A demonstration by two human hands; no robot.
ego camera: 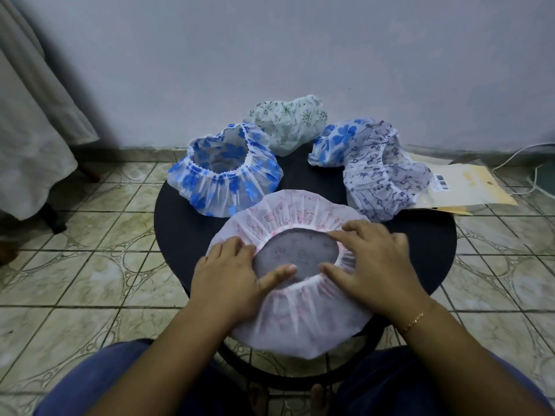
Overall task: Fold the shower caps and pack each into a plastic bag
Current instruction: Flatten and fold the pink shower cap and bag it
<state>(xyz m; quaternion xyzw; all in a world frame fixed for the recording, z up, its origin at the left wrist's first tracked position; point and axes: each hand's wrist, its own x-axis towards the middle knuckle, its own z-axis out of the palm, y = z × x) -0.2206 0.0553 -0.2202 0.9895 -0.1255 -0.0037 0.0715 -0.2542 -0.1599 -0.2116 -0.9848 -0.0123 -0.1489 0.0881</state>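
Note:
A white shower cap with a faint pink print (300, 313) lies spread flat, opening up, at the near edge of the round black table (180, 229). My left hand (231, 274) rests on its left rim with straight fingers, thumb reaching into the opening. My right hand (369, 262) presses flat on the right rim. Behind lie a blue-flowered cap (228, 181) at the left, a green-patterned cap (288, 121) at the back, another blue-flowered cap (339, 145) and a white cap with dark sprigs (384, 181) at the right. Flat plastic bags (462, 187) lie at the table's right edge.
The table stands on a tiled floor (90, 280) near a pale wall. A draped cloth (33, 115) hangs at the left. White cables (528, 163) run along the floor at the far right. My knees in blue trousers are under the near edge.

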